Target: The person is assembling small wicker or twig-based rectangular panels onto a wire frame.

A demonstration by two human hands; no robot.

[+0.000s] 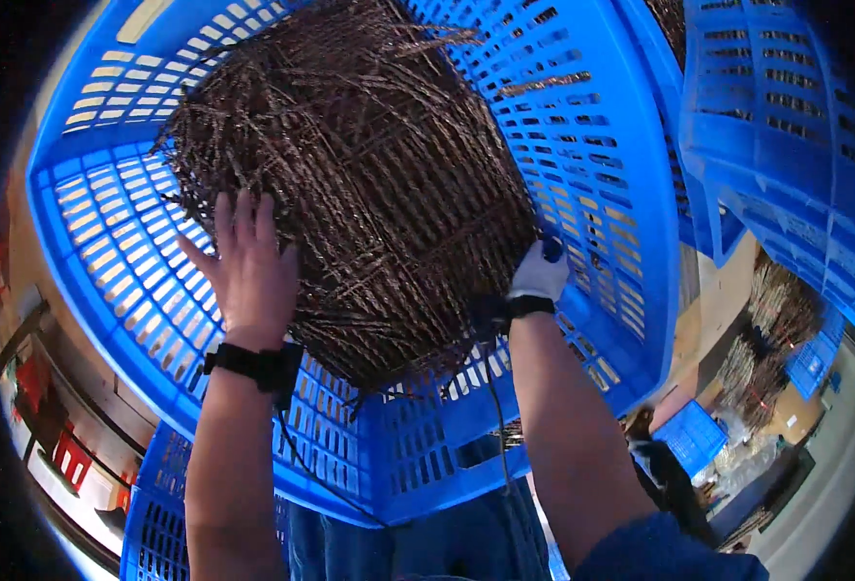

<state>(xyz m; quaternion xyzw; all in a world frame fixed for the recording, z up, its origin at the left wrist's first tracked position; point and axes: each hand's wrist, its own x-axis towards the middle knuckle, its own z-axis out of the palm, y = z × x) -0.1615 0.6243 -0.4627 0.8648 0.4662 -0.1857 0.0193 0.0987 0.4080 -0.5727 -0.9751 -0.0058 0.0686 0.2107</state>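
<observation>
A large blue slatted plastic crate (118, 242) fills the view, tipped toward me. Inside lies a dense bundle of dark brown dried stalks (369, 174), tied in a block. My left hand (248, 266) is bare, fingers spread, pressed flat on the bundle's lower left side. My right hand (541, 271) wears a white glove and reaches into the bundle's right edge by the crate wall; its fingers are hidden among the stalks. Both wrists carry black bands with cables.
A second blue crate (786, 126) stands at the upper right, another blue crate (156, 513) sits below at the lower left. More brown bundles (776, 329) and a small blue crate (694, 436) lie on the floor at the right.
</observation>
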